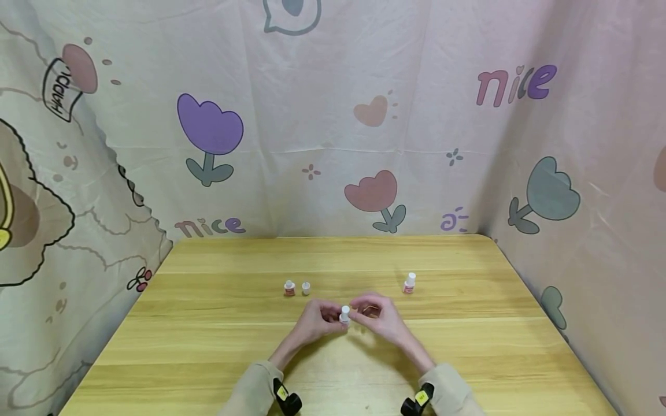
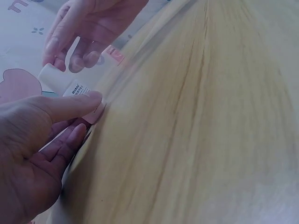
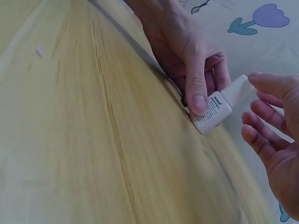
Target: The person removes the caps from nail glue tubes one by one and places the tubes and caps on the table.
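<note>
Near the middle of the table, my left hand [image 1: 318, 320] holds a small white bottle [image 3: 212, 112] by its body, the thumb across the printed label. The bottle has a tall white cap [image 3: 237, 91] and leans to one side in the right wrist view. At the cap's top end are the thumb and index fingertips of my right hand [image 1: 381, 316], in a light pinch. Its other fingers curl loosely beside the bottle without touching it. How firmly the fingertips press on the cap is hard to see.
A small red bottle with a white top [image 1: 289, 288] stands beyond my left hand, beside a small white cap-like piece [image 1: 306, 288]. Farther right stands another white-capped bottle [image 1: 409, 283] with reddish markings. Patterned cloth [image 1: 312, 190] hangs behind the wooden table [image 1: 234, 346].
</note>
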